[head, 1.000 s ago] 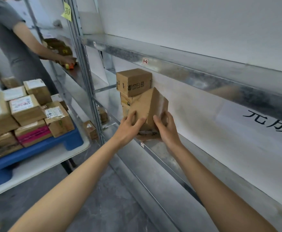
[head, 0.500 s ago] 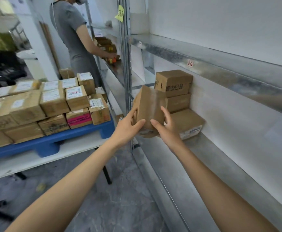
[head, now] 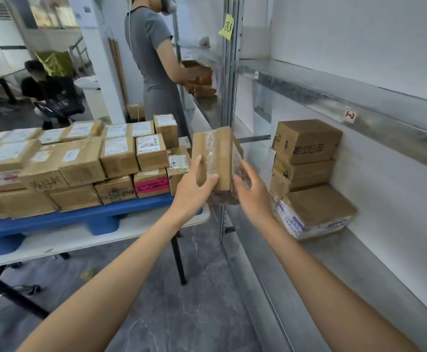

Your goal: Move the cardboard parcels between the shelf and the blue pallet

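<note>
I hold a taped cardboard parcel (head: 217,158) upright in the air, between the metal shelf (head: 359,262) and the blue pallet (head: 80,222). My left hand (head: 194,189) grips its lower left corner, thumb across the front. The fingers of my right hand (head: 251,191) lie fairly straight against its labelled right side. On the shelf, a stack of three boxes (head: 306,141) stands against the wall, with a flat parcel (head: 319,209) in front of it. Several labelled parcels (head: 80,161) are piled on the pallet.
The pallet lies on a white folding table (head: 55,242) with black legs. A shelf upright (head: 229,97) stands just behind the held parcel. A person in grey (head: 154,59) handles boxes at the far shelf bay, and another person (head: 47,90) sits further back.
The parcel has come off the shelf and swung left toward the pallet, and my view has turned left with it. My right hand's fingers have loosened on its side.
</note>
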